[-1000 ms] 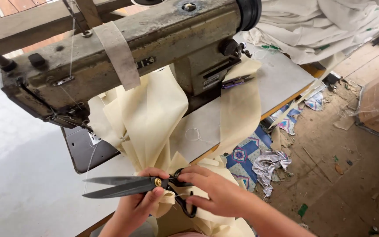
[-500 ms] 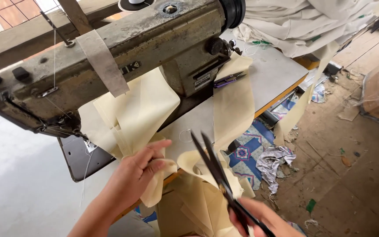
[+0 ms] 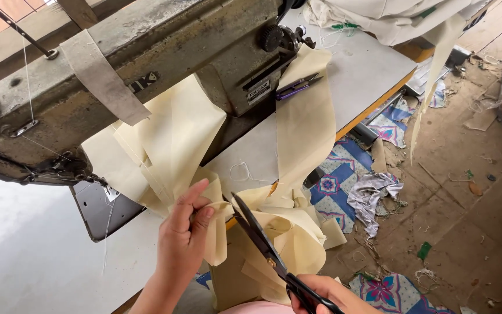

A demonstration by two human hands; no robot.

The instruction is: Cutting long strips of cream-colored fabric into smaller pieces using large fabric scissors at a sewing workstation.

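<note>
Pinching a strip of cream fabric between thumb and fingers, the left hand is holding the cloth taut just in front of a worn, grey industrial sewing machine. The right hand, at the bottom edge of the view, is gripping the black handles of a pair of large scissors, fingers closed around them; the dark blades are standing slightly parted, their tips lying right beside the pinched fabric, near the left thumb. More of the cream fabric is draping from under the machine arm and spilling over the front edge of the white table in loose folds. Small purple thread snips are resting on the table beside the machine. Patterned blue scraps and grey cloth are littering the dirt floor below.
</note>
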